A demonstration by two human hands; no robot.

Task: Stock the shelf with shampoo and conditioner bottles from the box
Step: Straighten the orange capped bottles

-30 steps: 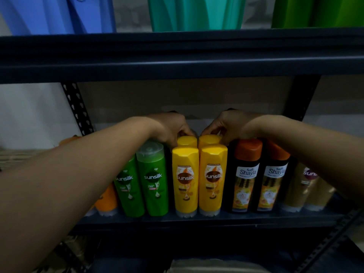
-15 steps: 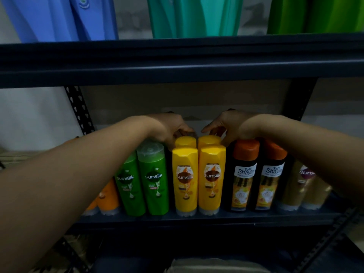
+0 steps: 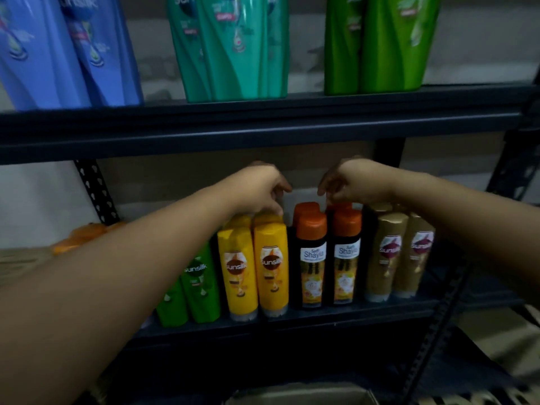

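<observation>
Both arms are reaching deep into the lower shelf (image 3: 292,315). The left hand (image 3: 260,190) has its fingers curled down onto the cap of a rear yellow bottle (image 3: 267,219) — looks like a grip, though the fingertips are partly hidden. The right hand (image 3: 355,181) hangs over the rear orange-capped black bottles (image 3: 340,206), fingers bent loosely; can't tell if it's actually holding one. The front row is packed tight: green bottles (image 3: 201,283), yellow, black, gold bottles (image 3: 385,252), all upright at the shelf's edge. There's open headroom above the caps — the box (image 3: 298,394) sits below.
</observation>
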